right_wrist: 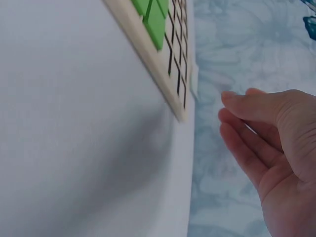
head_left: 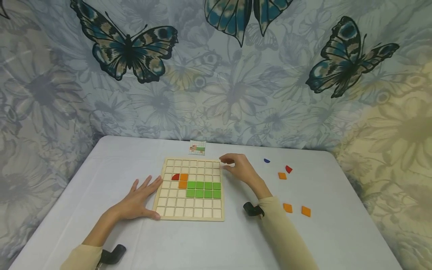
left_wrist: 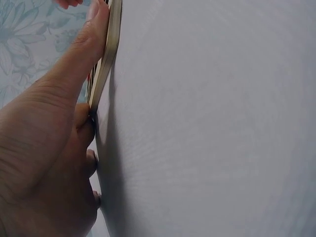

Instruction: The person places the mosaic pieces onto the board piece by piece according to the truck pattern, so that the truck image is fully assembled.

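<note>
A wooden grid board [head_left: 189, 219] lies on the table. My left hand [head_left: 135, 204] rests at its left edge with fingers spread; in the left wrist view the thumb [left_wrist: 79, 54] lies along the board's rim. Two rows of green square tiles [head_left: 200, 185] fill part of the grid. Left of them sit two orange squares [head_left: 183, 176] and a red quarter-circle [head_left: 175, 177]. My right hand [head_left: 241, 168] hovers by the board's upper right corner, fingers loosely bent. Nothing shows between that thumb and the fingertips [right_wrist: 227, 131] in the right wrist view.
A small pattern card [head_left: 197, 147] lies behind the board. To the right are loose pieces: a blue half-circle [head_left: 267, 160], a red quarter-circle [head_left: 288, 169] and three orange squares [head_left: 306, 211]. A butterfly-patterned cloth [head_left: 236, 90] backs the white table [head_left: 189, 247].
</note>
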`<state>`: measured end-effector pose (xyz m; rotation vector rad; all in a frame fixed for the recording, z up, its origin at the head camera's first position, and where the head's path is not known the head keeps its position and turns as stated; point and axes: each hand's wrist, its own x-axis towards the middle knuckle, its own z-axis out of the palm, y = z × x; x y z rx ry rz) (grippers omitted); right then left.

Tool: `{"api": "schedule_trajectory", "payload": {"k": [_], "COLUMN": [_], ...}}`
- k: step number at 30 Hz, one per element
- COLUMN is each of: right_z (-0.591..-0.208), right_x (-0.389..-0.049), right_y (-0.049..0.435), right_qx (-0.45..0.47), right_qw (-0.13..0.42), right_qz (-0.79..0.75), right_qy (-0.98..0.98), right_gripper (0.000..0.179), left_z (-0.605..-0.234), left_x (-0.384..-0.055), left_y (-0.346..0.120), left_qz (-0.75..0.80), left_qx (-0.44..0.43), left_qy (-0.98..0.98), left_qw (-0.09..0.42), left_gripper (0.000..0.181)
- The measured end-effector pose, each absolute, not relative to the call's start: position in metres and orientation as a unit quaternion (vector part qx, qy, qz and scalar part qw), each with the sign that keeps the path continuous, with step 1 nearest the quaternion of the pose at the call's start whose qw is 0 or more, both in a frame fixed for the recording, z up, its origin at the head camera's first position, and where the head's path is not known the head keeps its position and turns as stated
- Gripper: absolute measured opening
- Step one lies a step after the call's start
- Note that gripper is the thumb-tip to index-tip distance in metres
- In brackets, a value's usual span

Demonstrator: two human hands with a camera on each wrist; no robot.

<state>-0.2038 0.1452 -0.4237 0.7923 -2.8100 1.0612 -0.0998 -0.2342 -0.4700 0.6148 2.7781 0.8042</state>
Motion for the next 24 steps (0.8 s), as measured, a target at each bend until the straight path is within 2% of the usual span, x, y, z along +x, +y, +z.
{"api": "schedule_trajectory", "payload": {"k": [24], "right_z": [-0.425], "right_x": [-0.205], "right_y": [0.255], "right_qx": [0.204], "right_qw": [0.069], "right_qz": [0.324], "right_qy": [-0.921], "right_gripper": [0.034], "left_z": [-0.471], "left_x": [-0.100], "left_y": [-0.234], "left_qz": [0.274], "left_qx": [0.210], "left_qy": [0.934], "left_qw": [0.093], "left_gripper": [0.128]}}
